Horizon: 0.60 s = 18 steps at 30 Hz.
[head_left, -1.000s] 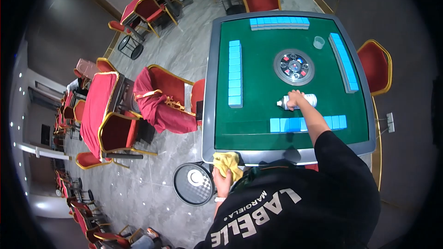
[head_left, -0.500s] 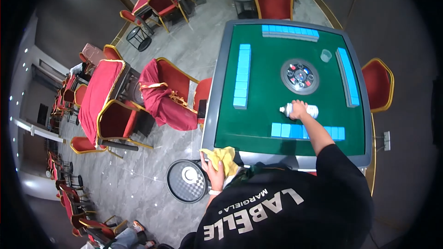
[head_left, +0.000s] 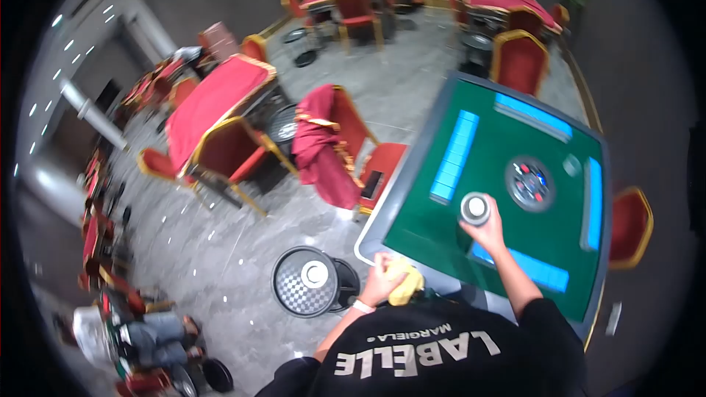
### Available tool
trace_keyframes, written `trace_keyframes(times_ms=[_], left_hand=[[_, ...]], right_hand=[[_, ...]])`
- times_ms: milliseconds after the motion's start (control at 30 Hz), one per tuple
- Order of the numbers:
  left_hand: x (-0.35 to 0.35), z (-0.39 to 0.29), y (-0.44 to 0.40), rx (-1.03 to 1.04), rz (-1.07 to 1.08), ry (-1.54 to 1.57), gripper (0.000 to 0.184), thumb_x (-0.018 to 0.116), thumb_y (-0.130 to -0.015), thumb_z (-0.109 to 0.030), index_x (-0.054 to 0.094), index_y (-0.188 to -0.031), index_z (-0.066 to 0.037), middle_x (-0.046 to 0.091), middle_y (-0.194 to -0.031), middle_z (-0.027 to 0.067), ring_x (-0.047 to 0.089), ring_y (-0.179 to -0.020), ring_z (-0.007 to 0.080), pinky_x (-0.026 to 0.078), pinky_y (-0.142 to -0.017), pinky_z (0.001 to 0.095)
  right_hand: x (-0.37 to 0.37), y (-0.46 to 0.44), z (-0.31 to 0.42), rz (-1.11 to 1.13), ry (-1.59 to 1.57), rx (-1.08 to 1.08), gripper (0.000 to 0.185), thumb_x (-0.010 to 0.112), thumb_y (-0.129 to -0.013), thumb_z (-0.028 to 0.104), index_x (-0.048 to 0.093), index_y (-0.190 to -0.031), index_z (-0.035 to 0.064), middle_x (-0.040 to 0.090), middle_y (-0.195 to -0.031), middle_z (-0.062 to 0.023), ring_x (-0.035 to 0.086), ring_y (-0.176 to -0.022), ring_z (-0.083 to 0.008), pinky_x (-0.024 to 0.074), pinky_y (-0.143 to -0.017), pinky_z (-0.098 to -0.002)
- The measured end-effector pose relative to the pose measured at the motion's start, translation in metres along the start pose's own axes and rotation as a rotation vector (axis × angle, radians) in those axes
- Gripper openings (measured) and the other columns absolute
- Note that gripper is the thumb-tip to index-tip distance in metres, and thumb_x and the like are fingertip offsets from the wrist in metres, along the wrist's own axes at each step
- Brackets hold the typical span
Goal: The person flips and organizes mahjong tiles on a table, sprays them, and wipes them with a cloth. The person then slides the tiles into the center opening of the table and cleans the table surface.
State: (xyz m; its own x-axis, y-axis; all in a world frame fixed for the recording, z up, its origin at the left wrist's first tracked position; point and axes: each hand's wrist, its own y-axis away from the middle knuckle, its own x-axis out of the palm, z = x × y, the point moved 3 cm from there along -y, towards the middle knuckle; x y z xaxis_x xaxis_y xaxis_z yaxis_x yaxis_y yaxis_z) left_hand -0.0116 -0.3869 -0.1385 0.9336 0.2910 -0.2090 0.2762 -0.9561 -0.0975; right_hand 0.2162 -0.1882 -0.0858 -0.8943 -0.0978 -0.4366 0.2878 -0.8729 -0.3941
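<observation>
In my right hand [head_left: 487, 228] is a spray can [head_left: 475, 208], raised over the green mahjong table [head_left: 419, 228] with its round top toward me. The fingers wrap around the can's side. At the table's near left edge, my left hand [head_left: 379, 279] grips a bunched yellow cloth [head_left: 406, 284]. Rows of blue-backed mahjong tiles [head_left: 453, 158] stand along each side of the felt. The nearest row of tiles [head_left: 526, 267] is partly covered by my right forearm. A round centre console [head_left: 529, 184] with dice sits in the middle, and a clear cup [head_left: 571, 165] stands beyond it.
A round black stand with a checkered tray [head_left: 301, 298] is on the floor by my left. Left of the table, a red chair [head_left: 386, 165] has a red cloth [head_left: 323, 154] draped over it and a dark phone-like object on its seat. Someone sits at lower left [head_left: 158, 334].
My right hand has lifted the spray can off the felt and tipped its top toward me. My left hand still holds the yellow cloth, now more bunched. The view has turned left.
</observation>
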Motion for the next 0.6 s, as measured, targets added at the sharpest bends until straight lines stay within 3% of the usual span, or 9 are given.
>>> trace_keyframes(times_ms=[33, 100, 167, 233, 267, 300, 333, 433, 600], left_hand=[[0.003, 0.014, 0.001, -0.09, 0.02, 0.057, 0.072, 0.074, -0.072, -0.011, 0.027, -0.126, -0.005, 0.057, -0.101, 0.0092, 0.057, -0.094, 0.0171, 0.046, -0.084, 0.0321], [-0.004, -0.016, 0.0, -0.073, -0.032, 0.0, 0.096, 0.076, -0.07, -0.012, 0.011, -0.14, -0.008, 0.055, -0.107, 0.012, 0.057, -0.096, 0.021, 0.045, -0.087, 0.0336], [-0.013, -0.019, 0.002, -0.033, -0.077, 0.064, 0.1, 0.077, -0.07, -0.018, 0.009, -0.143, -0.004, 0.048, -0.121, 0.0159, 0.055, -0.104, 0.0247, 0.043, -0.091, 0.0348], [-0.026, -0.033, 0.007, 0.102, -0.155, -0.302, 0.098, 0.077, -0.068, -0.019, 0.016, -0.142, -0.004, 0.04, -0.132, 0.0173, 0.048, -0.116, 0.0268, 0.038, -0.099, 0.036], [-0.03, 0.014, 0.01, 0.285, -0.129, -0.287, 0.087, 0.076, -0.07, -0.021, 0.026, -0.139, -0.003, 0.035, -0.138, 0.0175, 0.041, -0.124, 0.0285, 0.034, -0.103, 0.0358], [-0.026, 0.039, 0.018, 0.18, -0.229, 0.394, 0.073, 0.071, -0.074, -0.021, 0.034, -0.135, -0.004, 0.039, -0.136, 0.0153, 0.044, -0.121, 0.0269, 0.034, -0.103, 0.0349], [-0.03, 0.044, 0.024, 0.16, -0.28, 0.505, 0.072, 0.071, -0.074, -0.021, 0.035, -0.134, -0.004, 0.039, -0.136, 0.0152, 0.044, -0.121, 0.0266, 0.034, -0.103, 0.0348], [-0.046, 0.049, 0.048, 0.119, -0.367, 0.317, 0.068, 0.07, -0.075, -0.021, 0.037, -0.133, -0.005, 0.041, -0.135, 0.0146, 0.045, -0.121, 0.0259, 0.034, -0.102, 0.0347], [-0.071, 0.05, 0.077, 0.156, -0.566, 0.222, 0.062, 0.068, -0.076, -0.02, 0.041, -0.13, -0.006, 0.044, -0.132, 0.0137, 0.046, -0.12, 0.0246, 0.035, -0.102, 0.0344]], right_hand=[[0.011, 0.001, 0.024, 0.068, -0.035, -0.039, 0.072, 0.08, -0.054, 0.016, 0.045, -0.115, 0.0022, 0.052, -0.109, -0.0152, 0.054, -0.104, -0.0316, 0.0432, -0.091, -0.039], [0.038, 0.006, 0.074, 0.221, -0.107, -0.14, 0.072, 0.083, -0.051, 0.019, 0.048, -0.113, 0.0042, 0.054, -0.106, -0.0143, 0.054, -0.102, -0.0324, 0.0436, -0.089, -0.0392], [0.066, 0.018, 0.122, 0.414, -0.071, -0.309, 0.072, 0.085, -0.049, 0.027, 0.052, -0.109, 0.007, 0.057, -0.105, -0.012, 0.054, -0.104, -0.0302, 0.0379, -0.095, -0.0444], [0.106, 0.042, 0.146, 0.603, -0.079, -0.485, 0.07, 0.083, -0.054, 0.032, 0.052, -0.111, 0.0072, 0.057, -0.109, -0.0121, 0.053, -0.107, -0.0314, 0.0282, -0.099, -0.0551], [0.121, 0.052, 0.165, 0.64, -0.059, -0.601, 0.07, 0.082, -0.055, 0.029, 0.051, -0.113, 0.0062, 0.056, -0.11, -0.0125, 0.052, -0.108, -0.032, 0.0299, -0.099, -0.0522], [0.136, 0.063, 0.178, 0.683, -0.14, -0.666, 0.071, 0.081, -0.053, 0.025, 0.05, -0.113, 0.0054, 0.054, -0.111, -0.0135, 0.05, -0.109, -0.0325, 0.0316, -0.099, -0.0499], [0.149, 0.074, 0.187, 0.71, -0.139, -0.723, 0.07, 0.08, -0.053, 0.023, 0.05, -0.113, 0.0051, 0.053, -0.113, -0.0135, 0.049, -0.109, -0.0328, 0.0321, -0.099, -0.0491], [0.176, 0.093, 0.207, 0.836, -0.153, -0.842, 0.07, 0.079, -0.053, 0.018, 0.049, -0.114, 0.0049, 0.051, -0.115, -0.0134, 0.048, -0.108, -0.0338, 0.0322, -0.099, -0.049], [0.201, 0.102, 0.246, 0.888, -0.19, -0.783, 0.075, 0.078, -0.047, 0.014, 0.046, -0.113, 0.0031, 0.051, -0.111, -0.0164, 0.045, -0.105, -0.0388, 0.0353, -0.093, -0.0455]])
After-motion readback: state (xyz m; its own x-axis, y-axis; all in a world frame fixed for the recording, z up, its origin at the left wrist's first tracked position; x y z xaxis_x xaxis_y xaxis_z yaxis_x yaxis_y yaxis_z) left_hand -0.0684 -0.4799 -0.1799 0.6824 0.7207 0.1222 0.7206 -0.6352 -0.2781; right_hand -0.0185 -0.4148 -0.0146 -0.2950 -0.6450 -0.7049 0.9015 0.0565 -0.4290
